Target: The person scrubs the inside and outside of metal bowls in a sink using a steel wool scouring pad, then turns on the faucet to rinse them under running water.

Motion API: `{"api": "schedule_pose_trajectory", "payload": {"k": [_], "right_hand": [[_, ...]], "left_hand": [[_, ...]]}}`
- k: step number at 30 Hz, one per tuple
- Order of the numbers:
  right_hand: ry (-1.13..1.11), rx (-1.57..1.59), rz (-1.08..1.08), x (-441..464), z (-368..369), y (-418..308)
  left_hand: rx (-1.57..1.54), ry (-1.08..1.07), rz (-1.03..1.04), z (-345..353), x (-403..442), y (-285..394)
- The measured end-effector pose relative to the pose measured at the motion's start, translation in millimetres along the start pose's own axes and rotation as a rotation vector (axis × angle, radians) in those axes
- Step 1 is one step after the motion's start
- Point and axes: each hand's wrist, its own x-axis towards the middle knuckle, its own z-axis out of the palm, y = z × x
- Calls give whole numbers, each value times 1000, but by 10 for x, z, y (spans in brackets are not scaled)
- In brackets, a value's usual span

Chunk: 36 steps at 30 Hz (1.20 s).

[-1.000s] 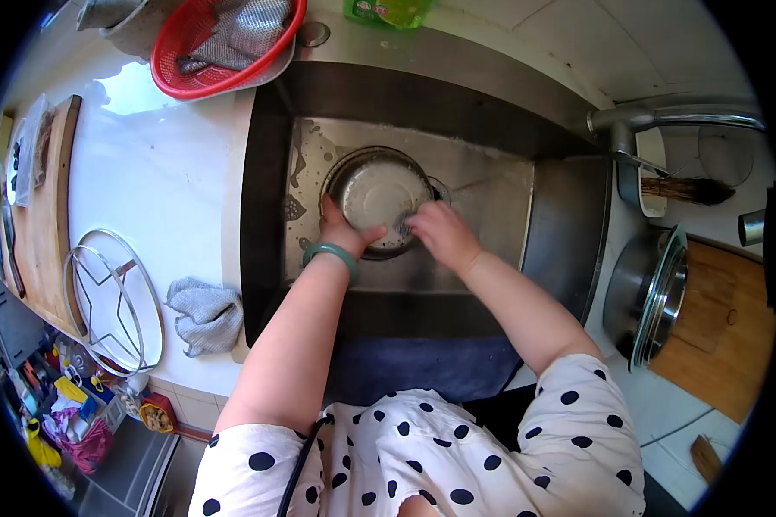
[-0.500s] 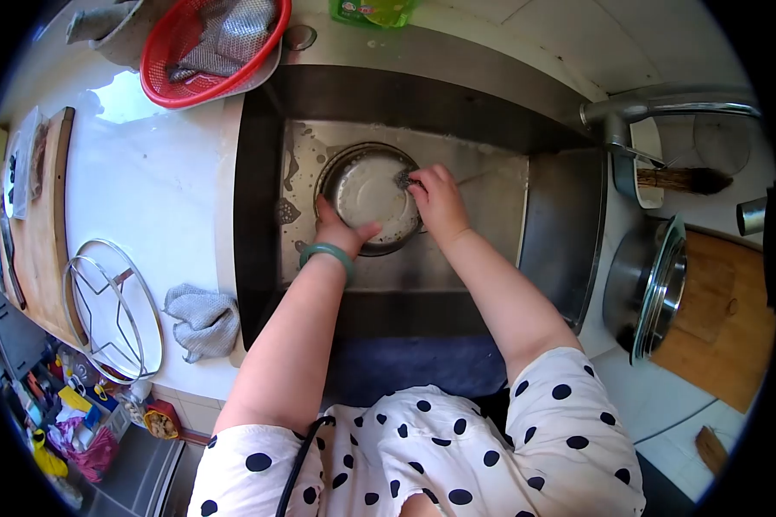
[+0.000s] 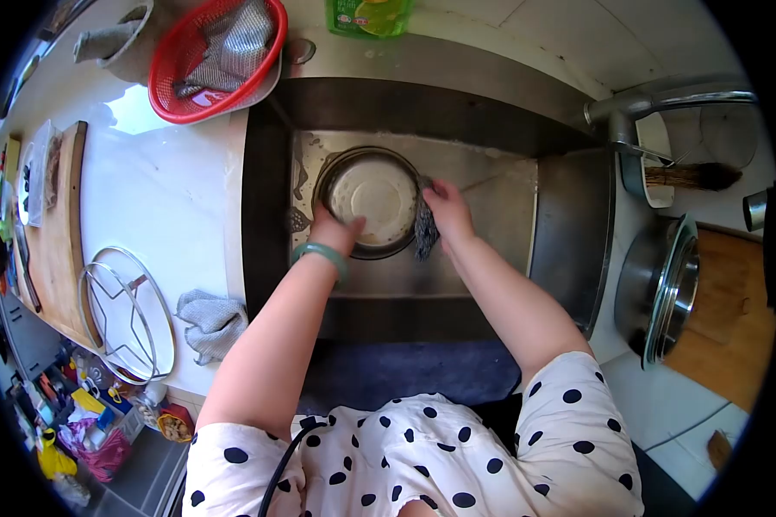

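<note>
A round metal pan (image 3: 369, 191) sits on the bottom of the sink (image 3: 500, 202), with pale liquid or residue inside. At its lower left rim, my left hand (image 3: 332, 231) grips it, thumb over the inside and fingers round the outer wall, partly hidden. A green bangle circles that wrist. My right hand (image 3: 450, 214) pinches a dark grey scouring cloth (image 3: 425, 226) of a mesh-like look, which hangs down along the pan's right outer side.
Left counter: a red basket (image 3: 164, 77) with silvery mesh cloths, a wire rack (image 3: 95, 302), a grey rag (image 3: 209, 326) and a cutting board (image 3: 71, 198). A faucet (image 3: 621, 116) and a lidded pot (image 3: 642, 289) stand right. A green bottle (image 3: 366, 17) is behind.
My right hand has moved from inside the pan's right rim to its outer right side. The scouring cloth now hangs down from it. My left hand still holds the pan.
</note>
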Motion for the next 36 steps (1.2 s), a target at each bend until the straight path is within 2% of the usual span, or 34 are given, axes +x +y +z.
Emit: {"api": "schedule_pose_trajectory", "payload": {"k": [1,4,7,8,10,11,13,14,18,21,24,27,31,34,36], "right_hand": [[-50,-65,-84,130,72,-87],[-168,-203,-226,390,179,-302],[-182,-281,-365,370,151,-433],[-175,-305,-418,316,124,-458],[-189,-566,-652,-28,-2,-594],[-197,-697,-770,-210,-60,-595],[-431,-938,-919,-459,-150,-445],[-411,-871,-1071,-482,-161,-377],[-186,-899,-934,28,195,-563],[-177,-825,-865,113,314,-653],[-378,-867,-951,-246,-62,-398],[-377,-851,-907,-245,-149,-371],[-231,-771,-882,128,293,-685],[-386,-864,-783,-189,47,-560],[-415,-874,-825,-386,-14,-523]], "left_hand": [[-11,-14,-52,-65,-95,3],[198,-360,-276,-252,-247,126],[335,-63,60,-331,-418,322],[382,-38,183,-295,-405,336],[465,22,422,-216,-357,356],[547,-7,385,-177,-334,379],[708,-71,312,-96,-285,417],[680,-86,303,-82,-265,408],[730,-91,277,-69,-258,424],[767,-111,225,-87,-296,505],[788,-124,198,-91,-289,525],[786,-148,201,-89,-268,537],[775,-154,210,-123,-275,541],[735,-122,257,-107,-246,462],[699,-108,273,-104,-256,422]]}}
